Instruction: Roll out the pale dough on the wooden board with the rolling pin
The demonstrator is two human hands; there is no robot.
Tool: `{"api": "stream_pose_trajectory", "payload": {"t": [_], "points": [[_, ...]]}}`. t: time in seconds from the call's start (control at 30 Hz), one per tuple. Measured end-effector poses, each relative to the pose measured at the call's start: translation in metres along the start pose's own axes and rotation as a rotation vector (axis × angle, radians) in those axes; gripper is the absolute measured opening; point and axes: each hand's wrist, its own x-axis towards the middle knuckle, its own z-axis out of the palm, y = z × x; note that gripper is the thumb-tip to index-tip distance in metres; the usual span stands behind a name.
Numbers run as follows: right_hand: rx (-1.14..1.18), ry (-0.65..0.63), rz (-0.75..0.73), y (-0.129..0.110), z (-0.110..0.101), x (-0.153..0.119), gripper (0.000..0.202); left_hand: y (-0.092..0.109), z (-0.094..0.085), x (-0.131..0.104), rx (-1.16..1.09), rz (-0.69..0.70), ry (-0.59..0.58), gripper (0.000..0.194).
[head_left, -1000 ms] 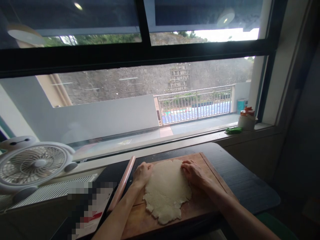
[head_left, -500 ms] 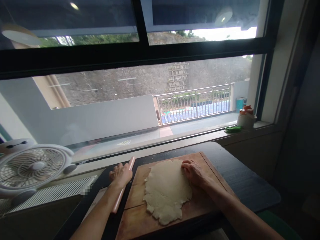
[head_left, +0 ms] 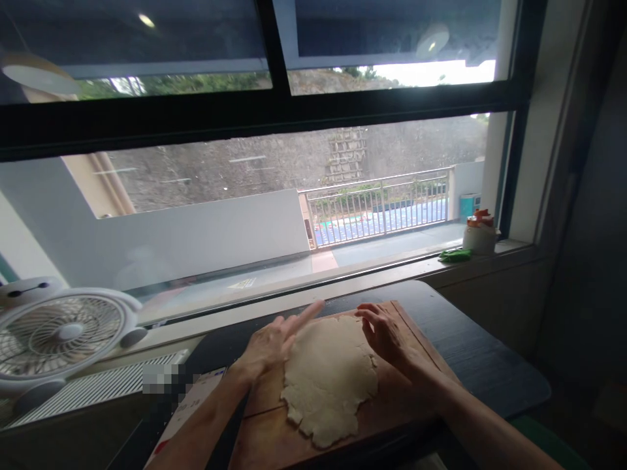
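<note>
My left hand (head_left: 267,346) is closed around a pinkish rolling pin (head_left: 312,313), whose far end reaches over the upper left of the dough; its near part is hidden by my hand and forearm. A flat, rolled-out sheet of dough (head_left: 328,378) with a ragged, cracked edge lies on a wooden board (head_left: 267,424). My right hand (head_left: 385,333) hovers at the dough's upper right edge, its fingers bent and apart, with nothing seen in them.
The board lies on a dark table (head_left: 470,346) by a window. To the left stands a white fan (head_left: 68,333). A printed sheet (head_left: 191,408) is under my left forearm. A white container (head_left: 479,238) and a green cloth-like item (head_left: 455,255) sit on the sill.
My left hand has lifted the rolling pin from beside the board and brought it right, to the dough. My right hand's fingers have risen off the dough's edge and opened.
</note>
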Motion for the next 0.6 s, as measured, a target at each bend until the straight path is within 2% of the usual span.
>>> {"api": "stream_pose_trajectory", "payload": {"t": [0.03,0.07,0.13,0.2,0.27,0.4,0.47,0.6], "points": [[-0.012,0.004,-0.003,-0.005,-0.003,0.006,0.030,0.015,-0.002,-0.002,-0.018,0.164,-0.014,0.038],[-0.033,-0.011,-0.002,-0.010,-0.005,0.012,0.030,0.030,-0.002,-0.004,-0.040,0.251,-0.017,0.037],[-0.092,-0.079,0.009,-0.018,-0.004,0.024,0.030,0.051,0.001,-0.002,-0.056,0.322,-0.020,0.034],[-0.144,-0.157,0.030,-0.022,0.004,0.031,0.030,0.057,0.007,0.004,-0.028,0.297,-0.036,0.031],[-0.174,-0.209,0.051,-0.020,0.015,0.032,0.030,0.050,0.013,0.009,0.034,0.219,-0.031,0.035],[-0.242,-0.288,0.103,-0.012,0.035,0.023,0.038,0.023,0.021,0.010,0.111,0.038,0.052,0.043],[-0.266,-0.315,0.109,-0.014,0.036,0.018,0.040,0.017,0.025,0.001,0.113,0.006,0.078,0.043],[-0.292,-0.368,0.082,-0.029,0.023,0.005,0.033,0.021,0.036,-0.028,0.097,0.019,0.122,0.041]]}}
